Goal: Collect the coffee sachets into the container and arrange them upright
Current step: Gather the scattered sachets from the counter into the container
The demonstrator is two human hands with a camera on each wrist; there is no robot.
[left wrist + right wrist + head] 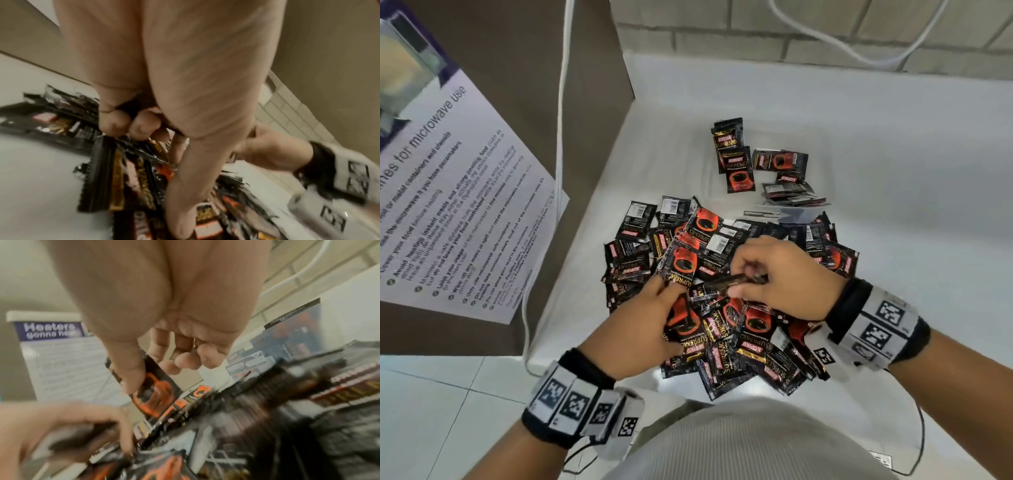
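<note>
A big loose pile of black coffee sachets with red cups printed on them lies on the white counter. Behind it stands a clear container holding several sachets, some upright at its left, some lying flat. My right hand pinches a thin stack of sachets edge-on above the pile; in the right wrist view its thumb presses a red-cup sachet. My left hand is just left of it, fingers curled round dark sachets in the left wrist view.
A brown appliance with a printed microwave notice stands at the left, a white cable hanging beside it. A tiled wall closes the back. The counter's front edge is at my body; bare counter lies to the right.
</note>
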